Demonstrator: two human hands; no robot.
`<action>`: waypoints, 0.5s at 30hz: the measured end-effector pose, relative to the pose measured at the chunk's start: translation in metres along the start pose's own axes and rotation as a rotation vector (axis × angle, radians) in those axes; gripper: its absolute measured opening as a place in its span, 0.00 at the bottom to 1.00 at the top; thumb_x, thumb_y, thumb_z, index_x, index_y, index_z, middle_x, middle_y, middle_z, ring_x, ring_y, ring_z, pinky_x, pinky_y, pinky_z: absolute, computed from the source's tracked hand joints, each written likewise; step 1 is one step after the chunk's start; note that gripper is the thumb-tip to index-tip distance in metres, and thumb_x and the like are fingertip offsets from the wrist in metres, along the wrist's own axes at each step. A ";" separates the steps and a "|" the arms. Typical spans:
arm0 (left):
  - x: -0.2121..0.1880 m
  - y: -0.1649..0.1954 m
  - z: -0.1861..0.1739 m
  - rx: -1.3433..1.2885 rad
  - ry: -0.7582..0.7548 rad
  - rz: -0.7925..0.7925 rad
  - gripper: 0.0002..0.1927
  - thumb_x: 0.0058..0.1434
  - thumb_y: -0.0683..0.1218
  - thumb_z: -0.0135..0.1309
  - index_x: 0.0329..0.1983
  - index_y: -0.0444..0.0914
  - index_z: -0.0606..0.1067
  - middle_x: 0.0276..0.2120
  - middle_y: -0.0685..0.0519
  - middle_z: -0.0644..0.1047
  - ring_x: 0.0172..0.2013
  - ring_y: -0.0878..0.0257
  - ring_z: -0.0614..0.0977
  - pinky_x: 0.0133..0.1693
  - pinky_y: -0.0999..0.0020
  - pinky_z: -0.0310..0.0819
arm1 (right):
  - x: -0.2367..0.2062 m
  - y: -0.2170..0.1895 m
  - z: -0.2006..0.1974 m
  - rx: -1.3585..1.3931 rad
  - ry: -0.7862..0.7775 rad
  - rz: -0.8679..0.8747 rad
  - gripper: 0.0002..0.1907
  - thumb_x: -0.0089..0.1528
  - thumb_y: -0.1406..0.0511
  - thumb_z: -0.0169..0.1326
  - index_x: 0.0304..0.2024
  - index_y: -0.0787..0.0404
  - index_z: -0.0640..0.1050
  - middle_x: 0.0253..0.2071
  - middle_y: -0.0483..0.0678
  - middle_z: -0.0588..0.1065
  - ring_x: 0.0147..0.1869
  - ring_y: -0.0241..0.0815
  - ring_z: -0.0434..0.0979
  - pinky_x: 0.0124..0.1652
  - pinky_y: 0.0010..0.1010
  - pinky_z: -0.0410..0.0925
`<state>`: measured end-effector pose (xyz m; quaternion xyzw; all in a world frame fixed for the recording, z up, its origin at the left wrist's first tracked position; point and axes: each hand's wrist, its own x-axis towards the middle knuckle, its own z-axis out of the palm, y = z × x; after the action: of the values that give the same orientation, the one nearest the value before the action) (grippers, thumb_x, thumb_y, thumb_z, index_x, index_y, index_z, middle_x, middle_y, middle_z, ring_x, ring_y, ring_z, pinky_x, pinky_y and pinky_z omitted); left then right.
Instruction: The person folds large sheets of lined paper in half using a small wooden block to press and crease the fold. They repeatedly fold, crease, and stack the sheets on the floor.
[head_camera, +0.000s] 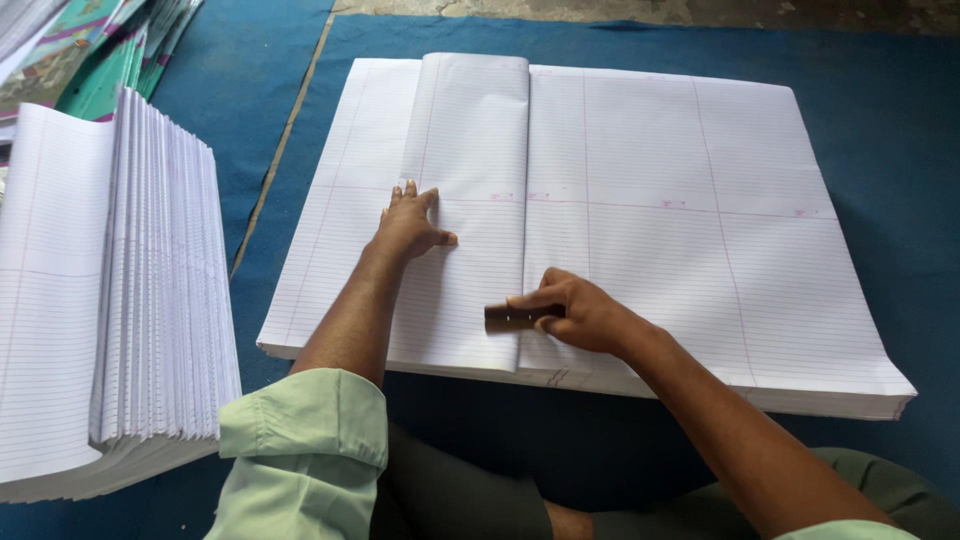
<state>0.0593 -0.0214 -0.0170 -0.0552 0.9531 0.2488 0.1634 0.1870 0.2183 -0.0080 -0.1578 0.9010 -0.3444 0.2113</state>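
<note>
— Two hands on the folded ruled sheet (470, 200), atop the big paper stack (700, 220)?
— Yes. Left hand (408, 228) pressed flat, ungripped; small brown creasing block (512, 318) pinched by right hand (580, 312). Crease being pressed; a firm stroke along the fold is needed.

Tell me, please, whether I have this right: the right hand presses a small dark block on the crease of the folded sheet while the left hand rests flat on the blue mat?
Not quite. In the head view the left hand rests flat on the folded sheet, not on the blue mat. The rest holds: the right hand presses the small dark block on the crease.
</note>
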 end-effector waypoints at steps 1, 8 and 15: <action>0.000 0.001 0.000 0.005 -0.003 -0.003 0.48 0.50 0.53 0.67 0.73 0.53 0.58 0.76 0.53 0.47 0.75 0.59 0.39 0.73 0.51 0.35 | -0.002 0.000 0.001 0.000 -0.018 -0.007 0.25 0.57 0.70 0.59 0.55 0.43 0.80 0.41 0.41 0.73 0.44 0.35 0.73 0.49 0.28 0.74; -0.001 0.004 0.000 0.016 0.005 -0.008 0.47 0.51 0.53 0.66 0.73 0.53 0.58 0.76 0.54 0.47 0.75 0.60 0.39 0.73 0.51 0.35 | -0.016 0.002 0.009 -0.038 -0.090 -0.027 0.22 0.56 0.70 0.61 0.52 0.44 0.82 0.39 0.40 0.74 0.44 0.35 0.74 0.48 0.27 0.74; -0.007 0.005 0.009 0.070 0.074 0.011 0.45 0.53 0.55 0.65 0.73 0.52 0.60 0.76 0.52 0.50 0.75 0.59 0.44 0.73 0.51 0.39 | -0.018 0.007 0.010 0.038 -0.131 -0.056 0.23 0.54 0.72 0.61 0.51 0.47 0.83 0.38 0.43 0.74 0.44 0.38 0.73 0.46 0.30 0.74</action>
<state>0.0672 -0.0124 -0.0203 -0.0532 0.9669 0.2142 0.1284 0.2065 0.2255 -0.0145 -0.2011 0.8738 -0.3562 0.2630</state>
